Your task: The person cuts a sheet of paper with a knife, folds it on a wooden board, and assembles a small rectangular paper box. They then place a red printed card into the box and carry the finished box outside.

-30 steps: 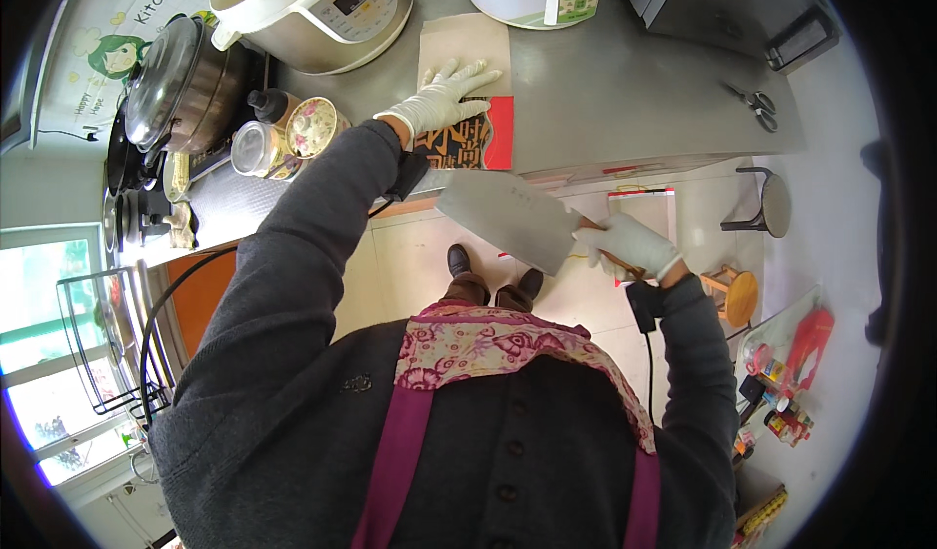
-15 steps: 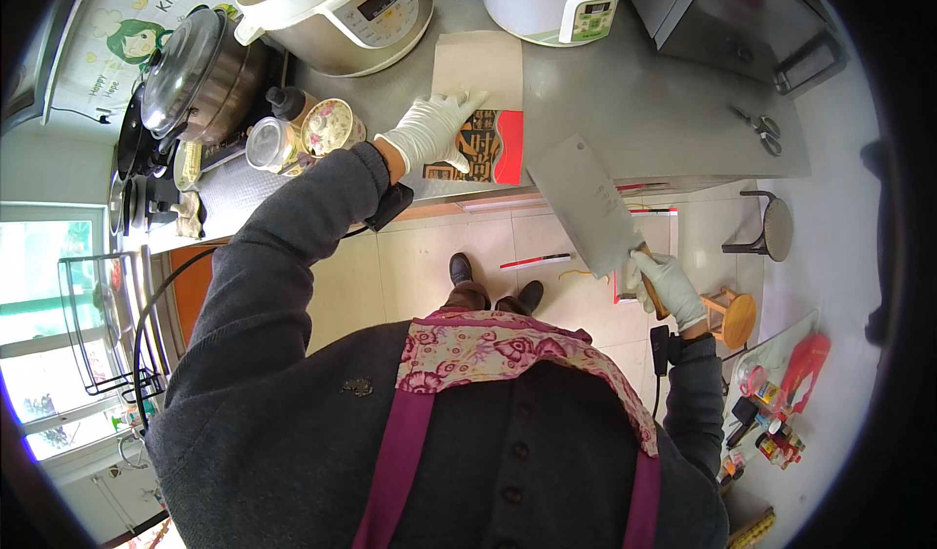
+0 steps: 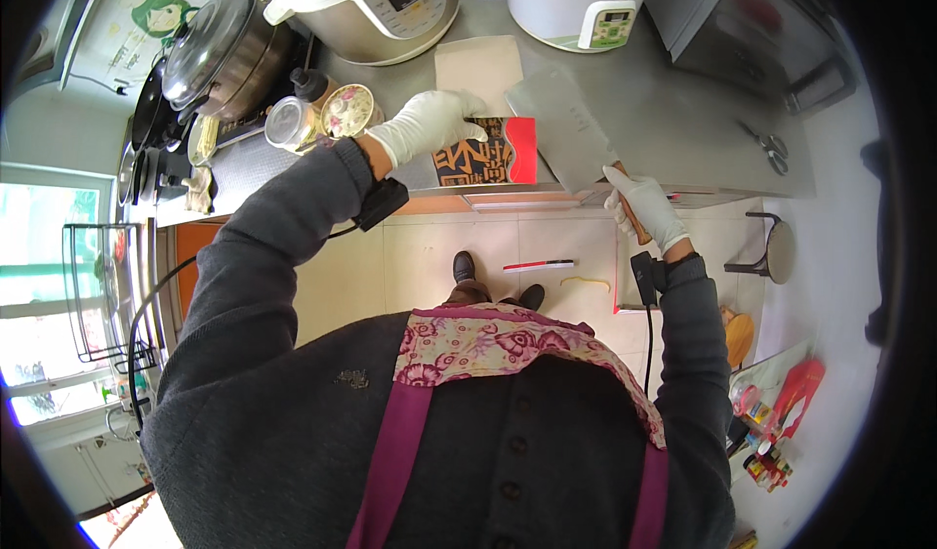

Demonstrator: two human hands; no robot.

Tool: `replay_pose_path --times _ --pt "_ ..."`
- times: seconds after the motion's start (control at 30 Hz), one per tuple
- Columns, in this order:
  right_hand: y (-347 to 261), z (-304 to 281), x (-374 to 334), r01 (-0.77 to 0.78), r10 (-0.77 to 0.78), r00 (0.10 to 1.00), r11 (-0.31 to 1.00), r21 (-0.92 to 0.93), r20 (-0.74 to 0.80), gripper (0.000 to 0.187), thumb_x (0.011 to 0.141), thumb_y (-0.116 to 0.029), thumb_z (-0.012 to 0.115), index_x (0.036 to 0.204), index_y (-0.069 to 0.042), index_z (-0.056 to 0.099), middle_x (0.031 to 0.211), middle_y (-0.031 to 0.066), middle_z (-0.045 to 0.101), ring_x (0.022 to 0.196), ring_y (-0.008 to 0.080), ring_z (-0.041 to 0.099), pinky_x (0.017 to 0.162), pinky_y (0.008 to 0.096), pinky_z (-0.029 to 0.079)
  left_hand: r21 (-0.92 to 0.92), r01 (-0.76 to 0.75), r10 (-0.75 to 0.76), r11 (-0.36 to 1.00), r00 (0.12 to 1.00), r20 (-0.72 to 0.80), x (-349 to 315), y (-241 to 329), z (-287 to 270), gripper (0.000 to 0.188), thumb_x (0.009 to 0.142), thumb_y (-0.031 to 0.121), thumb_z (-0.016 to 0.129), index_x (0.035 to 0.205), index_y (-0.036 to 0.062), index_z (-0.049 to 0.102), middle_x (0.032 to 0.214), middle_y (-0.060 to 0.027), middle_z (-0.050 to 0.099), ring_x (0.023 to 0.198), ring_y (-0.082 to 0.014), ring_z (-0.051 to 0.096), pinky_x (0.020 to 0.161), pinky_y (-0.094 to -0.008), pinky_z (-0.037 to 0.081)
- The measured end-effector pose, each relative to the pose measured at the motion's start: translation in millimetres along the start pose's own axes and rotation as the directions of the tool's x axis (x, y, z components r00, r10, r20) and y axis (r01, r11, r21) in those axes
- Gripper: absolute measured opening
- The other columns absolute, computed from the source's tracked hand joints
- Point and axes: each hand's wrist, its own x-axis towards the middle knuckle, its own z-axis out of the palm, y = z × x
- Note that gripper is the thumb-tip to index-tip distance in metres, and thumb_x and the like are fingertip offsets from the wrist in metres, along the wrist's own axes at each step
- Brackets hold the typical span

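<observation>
My left hand (image 3: 429, 127), in a white glove, grips the upper left part of a printed piece of cardboard (image 3: 485, 163), black and tan with a red strip on its right. Its thumb and fingertips are partly hidden. Behind this piece a plain brown cardboard panel (image 3: 478, 66) lies on the steel counter; I cannot tell whether the two are joined. In my gloved right hand (image 3: 647, 205) is the wooden handle of a cleaver, fingers wrapped round it. The broad cleaver blade (image 3: 568, 131) slants up to the left over the counter, close beside the red strip.
Two cookers, one beige (image 3: 390, 22) and one white (image 3: 586, 7), stand at the back of the counter (image 3: 673, 139). A lidded steel pot (image 3: 224, 56), a paper tub (image 3: 348, 110) and a plastic jar (image 3: 290, 124) are at left. Scissors (image 3: 766, 147) lie at right, near a dark appliance (image 3: 752, 32).
My right hand has carried the cleaver up and left, bringing its blade over the counter near the cardboard. My left fingers, earlier spread across the cardboard, are now bent at its upper edge.
</observation>
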Motion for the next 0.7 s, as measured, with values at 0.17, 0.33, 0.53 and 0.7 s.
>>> replay_pose_path --times 0.17,0.33,0.53,0.7 --pt "-5.5 7.9 8.5 -0.021 0.022 0.998 1.000 -0.013 0.058 0.057 0.090 -0.054 0.063 0.069 -0.001 0.065 0.050 0.0045 0.053 0.039 0.0154 0.052 0.037 0.0290 0.041 -0.041 -0.181 0.177 0.983 0.980 -0.092 -42.1 1.2 0.8 0.032 0.087 0.032 0.069 0.113 0.0129 0.067 0.111 -0.0085 0.066 0.101 -0.0319 0.064 0.088 -0.0412 0.051" --pt "-24.6 19.5 4.9 0.074 -0.039 0.982 0.979 -0.190 0.184 0.057 0.091 -0.053 0.061 0.069 0.000 0.066 0.049 0.0034 0.052 0.039 0.0158 0.051 0.037 0.0298 0.041 -0.148 -0.309 0.285 0.940 0.945 -0.163 -21.1 -3.2 8.8 0.027 0.084 0.021 0.073 0.103 0.0025 0.068 0.137 -0.0092 0.057 0.122 -0.0291 0.055 0.102 -0.0358 0.045" --pt "-51.9 45.3 5.4 0.073 0.049 0.932 0.946 -0.317 0.360 0.049 0.089 -0.049 0.067 0.068 -0.005 0.064 0.055 0.0028 0.056 0.041 0.0117 0.049 0.038 0.0285 0.038 -0.229 -0.244 0.251 0.942 0.968 0.006 17.7 -16.1 20.7 0.020 0.084 0.019 0.075 0.094 0.0025 0.070 0.148 -0.0113 0.049 0.132 -0.0251 0.049 0.108 -0.0340 0.040" --pt "-52.1 45.1 5.9 0.052 0.061 0.943 0.944 -0.327 0.328 0.047 0.088 -0.048 0.069 0.067 -0.006 0.063 0.054 0.0018 0.055 0.041 0.0106 0.049 0.038 0.0274 0.038 -0.513 -0.007 0.157 0.859 0.956 0.249 29.7 -35.0 16.2 0.018 0.085 0.018 0.076 0.088 0.0019 0.068 0.153 -0.0074 0.045 0.134 -0.0184 0.047 0.106 -0.0291 0.040"
